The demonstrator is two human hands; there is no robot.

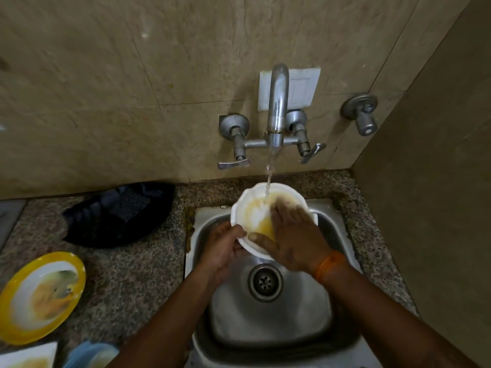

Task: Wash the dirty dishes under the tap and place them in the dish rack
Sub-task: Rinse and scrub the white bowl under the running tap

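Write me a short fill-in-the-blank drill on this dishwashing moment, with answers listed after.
1. Water from the tap falls into a white ____.
2. The left hand holds it by its ____.
3. The right hand rubs its ____ stain.
4. The yellow-rimmed plate waits on the ____.

Answers: bowl; rim; yellow; counter.

No legible txt, labels or nos. anywhere.

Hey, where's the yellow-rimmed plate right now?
In the head view the yellow-rimmed plate lies on the granite counter at lower left, left of the sink, in front of the black tray.
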